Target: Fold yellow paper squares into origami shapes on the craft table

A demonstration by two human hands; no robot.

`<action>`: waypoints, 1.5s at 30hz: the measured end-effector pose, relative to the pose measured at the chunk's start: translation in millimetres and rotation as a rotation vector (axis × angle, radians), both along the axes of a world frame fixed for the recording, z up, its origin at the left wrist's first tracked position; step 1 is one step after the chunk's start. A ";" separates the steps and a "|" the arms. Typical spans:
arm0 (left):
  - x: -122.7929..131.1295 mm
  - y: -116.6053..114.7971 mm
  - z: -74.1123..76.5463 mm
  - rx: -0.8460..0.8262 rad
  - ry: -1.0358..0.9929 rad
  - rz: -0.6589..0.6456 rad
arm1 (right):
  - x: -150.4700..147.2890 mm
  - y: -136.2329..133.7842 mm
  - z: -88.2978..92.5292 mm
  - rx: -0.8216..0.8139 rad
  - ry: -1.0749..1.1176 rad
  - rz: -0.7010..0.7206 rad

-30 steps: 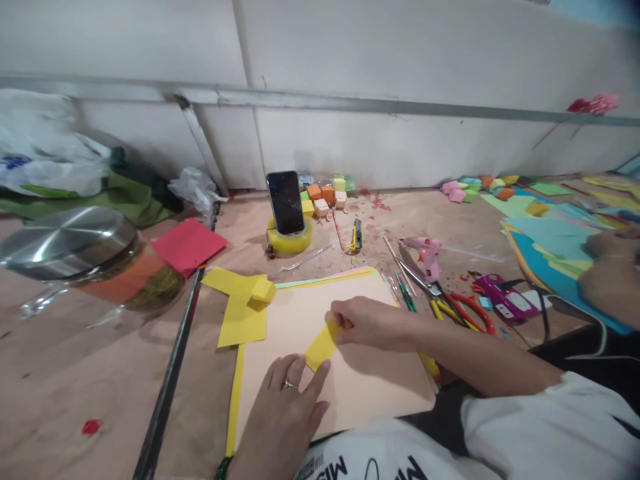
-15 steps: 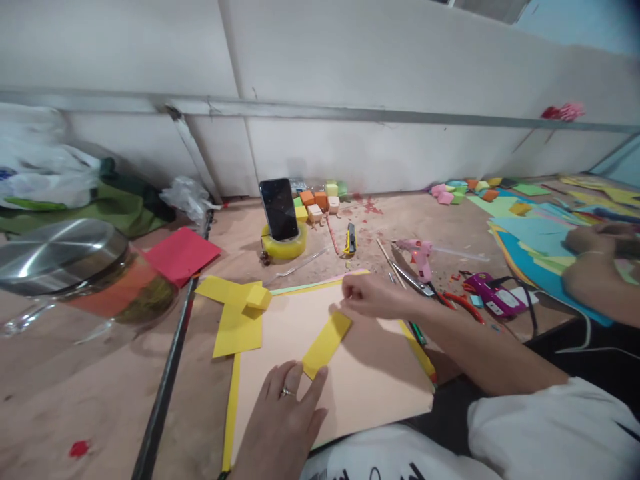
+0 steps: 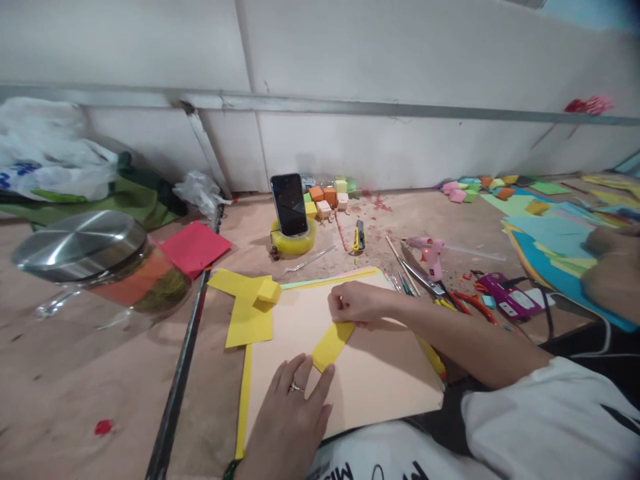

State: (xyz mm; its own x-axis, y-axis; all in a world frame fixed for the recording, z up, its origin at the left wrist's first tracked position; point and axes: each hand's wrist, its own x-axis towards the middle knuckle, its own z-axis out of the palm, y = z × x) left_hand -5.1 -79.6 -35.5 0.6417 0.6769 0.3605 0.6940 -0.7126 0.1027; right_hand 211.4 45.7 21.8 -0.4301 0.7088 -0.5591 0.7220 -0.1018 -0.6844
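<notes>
A small yellow paper strip [image 3: 332, 347] lies at a slant on a stack of pale peach paper sheets [image 3: 385, 393]. My left hand [image 3: 295, 407], wearing a ring, lies with fingers apart, its fingertips at the strip's lower end. At the upper end, my right hand [image 3: 356, 303] is curled closed and covers part of the strip; whatever its fingers hold is hidden. To the left, yellow paper pieces [image 3: 245, 320] overlap the stack's edge, with a small yellow folded paper block [image 3: 269, 291] on top.
Behind the stack, a phone [image 3: 290, 203] leans on a tape roll [image 3: 295, 241]. A utility knife [image 3: 359, 237], pink glue gun [image 3: 427, 253] and pliers [image 3: 475, 307] lie rightward. A steel-lidded glass pot [image 3: 120, 280] stands left. A co-worker's hand [image 3: 613, 267] is at far right.
My right hand has moved a little left and toward me, now covering the strip's upper end. My left hand stays at the lower end. The camera view has shifted slightly.
</notes>
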 end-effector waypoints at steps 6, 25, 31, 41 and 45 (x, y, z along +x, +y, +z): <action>-6.7 0.4 0.1 -0.060 0.022 -0.033 | 17.9 4.6 2.0 0.098 -0.129 -0.062; -13.7 -3.6 8.4 -0.081 0.135 -0.030 | 41.6 -12.3 18.5 0.417 -0.405 0.068; -8.0 2.2 35.7 -0.282 0.248 -0.044 | 32.3 -11.2 12.3 0.612 -0.091 0.458; 6.5 80.5 81.1 -0.661 0.018 0.005 | 28.0 -6.9 -9.7 0.750 0.115 0.367; 26.1 103.0 72.1 -0.760 -0.208 0.008 | 26.9 -0.4 -17.8 0.887 0.214 0.274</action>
State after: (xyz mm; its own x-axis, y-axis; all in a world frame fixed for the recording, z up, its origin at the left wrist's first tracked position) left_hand 21.0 23.4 36.6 0.6059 0.7903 -0.0914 0.6122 -0.3898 0.6879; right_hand 238.3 45.3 4.0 -0.6748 0.6965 0.2440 0.4944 0.6721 -0.5512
